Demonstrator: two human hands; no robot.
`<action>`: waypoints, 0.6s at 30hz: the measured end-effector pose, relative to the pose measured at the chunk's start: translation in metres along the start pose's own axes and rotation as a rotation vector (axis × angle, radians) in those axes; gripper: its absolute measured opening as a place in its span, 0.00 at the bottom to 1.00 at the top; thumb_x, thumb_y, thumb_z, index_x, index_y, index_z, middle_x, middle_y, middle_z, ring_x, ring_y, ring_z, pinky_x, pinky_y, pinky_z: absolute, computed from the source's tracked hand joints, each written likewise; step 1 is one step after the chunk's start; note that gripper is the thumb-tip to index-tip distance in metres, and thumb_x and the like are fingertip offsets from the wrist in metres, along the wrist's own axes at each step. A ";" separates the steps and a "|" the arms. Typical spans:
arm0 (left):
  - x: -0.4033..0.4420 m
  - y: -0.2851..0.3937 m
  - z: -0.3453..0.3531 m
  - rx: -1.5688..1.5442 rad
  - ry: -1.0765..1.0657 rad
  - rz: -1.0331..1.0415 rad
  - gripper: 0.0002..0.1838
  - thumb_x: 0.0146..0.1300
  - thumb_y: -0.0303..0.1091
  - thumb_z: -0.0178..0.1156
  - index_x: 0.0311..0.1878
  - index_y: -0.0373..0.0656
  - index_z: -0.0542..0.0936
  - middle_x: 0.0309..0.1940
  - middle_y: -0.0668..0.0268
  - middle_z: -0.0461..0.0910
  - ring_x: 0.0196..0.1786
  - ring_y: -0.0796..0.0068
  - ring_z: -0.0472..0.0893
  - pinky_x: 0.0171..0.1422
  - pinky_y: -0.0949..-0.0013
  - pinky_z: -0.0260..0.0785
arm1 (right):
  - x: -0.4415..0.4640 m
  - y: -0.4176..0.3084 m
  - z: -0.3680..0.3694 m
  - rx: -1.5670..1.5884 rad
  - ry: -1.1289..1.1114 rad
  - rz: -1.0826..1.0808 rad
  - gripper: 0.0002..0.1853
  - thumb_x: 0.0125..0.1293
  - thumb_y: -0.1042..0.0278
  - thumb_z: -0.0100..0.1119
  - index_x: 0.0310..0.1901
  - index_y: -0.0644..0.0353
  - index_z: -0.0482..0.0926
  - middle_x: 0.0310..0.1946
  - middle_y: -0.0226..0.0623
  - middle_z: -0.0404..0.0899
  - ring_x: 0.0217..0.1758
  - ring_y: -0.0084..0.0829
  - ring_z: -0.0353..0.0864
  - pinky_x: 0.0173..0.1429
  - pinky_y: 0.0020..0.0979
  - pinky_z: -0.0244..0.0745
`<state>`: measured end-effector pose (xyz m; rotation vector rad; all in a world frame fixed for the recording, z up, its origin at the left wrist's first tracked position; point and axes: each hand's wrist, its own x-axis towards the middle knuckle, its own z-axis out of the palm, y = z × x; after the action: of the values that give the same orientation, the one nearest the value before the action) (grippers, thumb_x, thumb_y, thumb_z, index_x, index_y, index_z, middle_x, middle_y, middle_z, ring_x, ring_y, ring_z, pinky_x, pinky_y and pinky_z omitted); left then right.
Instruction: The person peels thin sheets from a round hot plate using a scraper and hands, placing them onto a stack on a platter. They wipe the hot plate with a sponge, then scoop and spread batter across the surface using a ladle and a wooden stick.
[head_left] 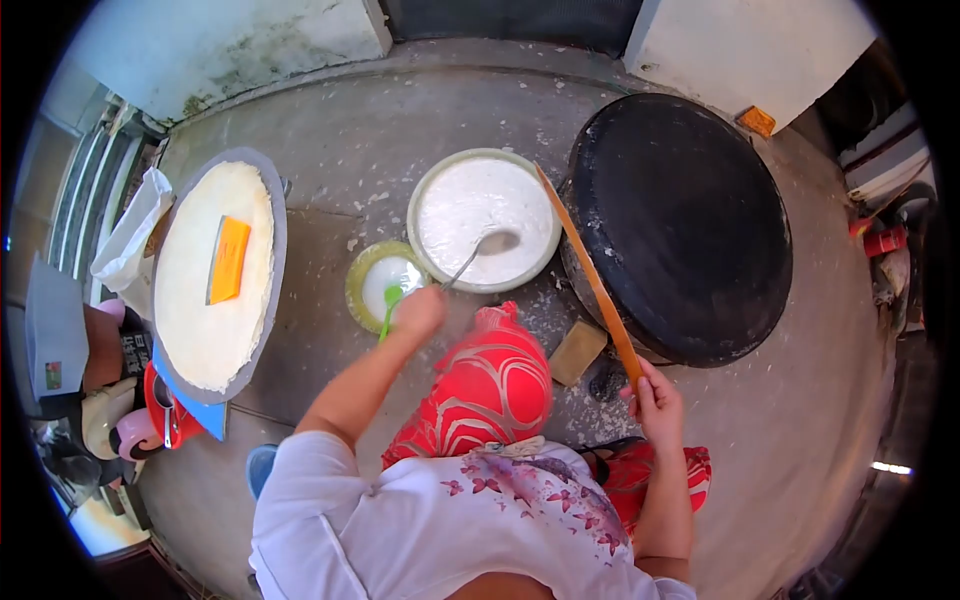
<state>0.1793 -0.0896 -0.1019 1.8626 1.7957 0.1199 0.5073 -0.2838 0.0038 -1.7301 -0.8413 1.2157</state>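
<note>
We look down past a person's white shirt to a wide basin [425, 256] of white batter [470, 200] on a grey floor — our landmark; the left hand [420, 310], just on the near side of the basin, is curled around the handle of a metal ladle [497, 242]; the ladle's bowl is over the batter within the rim, though we cannot tell how deep it sits.

The right hand [656, 405], nearer us and right of the basin, pinches the lower end of a long wooden strip [592, 272], whose far tip reaches the basin's right side; beyond the strip, right of the basin, sits a big round black griddle [682, 230], its edge partly covered by the wood.

Crowding the basin's near left is a small yellow-green bowl [356, 285] with a green utensil [391, 298], partly hidden by the left hand; a red-trousered knee [495, 385] and a brick [578, 353] fill the near side; well left of the basin, an orange scraper [232, 258] lies on a pale flat sheet [200, 340] — beside it, a white bag [135, 235].
</note>
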 end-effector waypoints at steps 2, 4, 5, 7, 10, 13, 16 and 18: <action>0.009 -0.007 -0.013 0.214 -0.096 -0.028 0.14 0.60 0.37 0.48 0.37 0.40 0.79 0.35 0.50 0.79 0.40 0.53 0.79 0.45 0.55 0.70 | 0.001 0.001 -0.004 0.005 0.013 -0.018 0.17 0.66 0.75 0.43 0.56 0.57 0.70 0.25 0.31 0.77 0.18 0.14 0.65 0.23 0.17 0.63; 0.026 0.001 -0.026 0.218 -0.043 -0.089 0.14 0.59 0.37 0.48 0.37 0.40 0.79 0.36 0.50 0.79 0.41 0.52 0.79 0.46 0.54 0.70 | -0.004 0.006 -0.005 -0.039 0.016 -0.043 0.17 0.66 0.76 0.44 0.56 0.56 0.71 0.25 0.30 0.76 0.18 0.14 0.65 0.24 0.17 0.64; 0.026 0.003 -0.027 0.210 0.007 -0.166 0.14 0.59 0.38 0.48 0.38 0.40 0.79 0.36 0.49 0.78 0.41 0.52 0.78 0.46 0.54 0.69 | -0.009 0.007 -0.006 -0.031 0.019 -0.032 0.17 0.66 0.76 0.44 0.56 0.56 0.71 0.25 0.30 0.76 0.18 0.14 0.65 0.24 0.17 0.64; 0.026 0.001 -0.004 0.133 0.045 -0.196 0.14 0.60 0.37 0.48 0.38 0.38 0.79 0.36 0.47 0.78 0.42 0.49 0.78 0.47 0.54 0.69 | -0.013 -0.001 -0.007 -0.058 0.028 -0.029 0.18 0.65 0.77 0.45 0.56 0.55 0.71 0.25 0.29 0.76 0.18 0.14 0.65 0.24 0.17 0.64; 0.015 -0.002 0.018 0.023 -0.088 -0.039 0.14 0.60 0.38 0.50 0.34 0.37 0.79 0.34 0.46 0.77 0.40 0.46 0.76 0.44 0.55 0.68 | -0.017 -0.001 -0.010 -0.061 0.023 -0.050 0.18 0.65 0.77 0.45 0.56 0.54 0.71 0.25 0.29 0.76 0.18 0.14 0.65 0.24 0.17 0.64; 0.004 0.004 -0.024 -0.039 -0.056 -0.105 0.16 0.60 0.39 0.49 0.38 0.36 0.79 0.36 0.47 0.77 0.43 0.47 0.76 0.48 0.54 0.67 | -0.023 0.003 -0.014 -0.033 0.011 -0.007 0.18 0.65 0.78 0.45 0.56 0.54 0.71 0.25 0.29 0.76 0.19 0.14 0.65 0.25 0.17 0.64; 0.005 -0.013 0.006 0.056 -0.041 -0.113 0.15 0.61 0.38 0.48 0.38 0.37 0.79 0.35 0.47 0.77 0.42 0.47 0.76 0.48 0.54 0.67 | -0.026 0.004 -0.017 -0.056 0.011 -0.039 0.18 0.66 0.76 0.42 0.57 0.59 0.69 0.27 0.31 0.76 0.19 0.14 0.65 0.24 0.16 0.64; 0.021 -0.010 0.018 0.103 -0.118 0.000 0.15 0.61 0.38 0.48 0.36 0.36 0.78 0.34 0.46 0.77 0.42 0.48 0.76 0.47 0.52 0.66 | -0.025 0.006 -0.019 -0.037 0.034 -0.042 0.18 0.66 0.77 0.42 0.57 0.58 0.69 0.27 0.31 0.76 0.18 0.14 0.65 0.24 0.16 0.64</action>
<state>0.1802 -0.0756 -0.1275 1.8991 1.7507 -0.0820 0.5175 -0.3130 0.0117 -1.7499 -0.8807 1.1465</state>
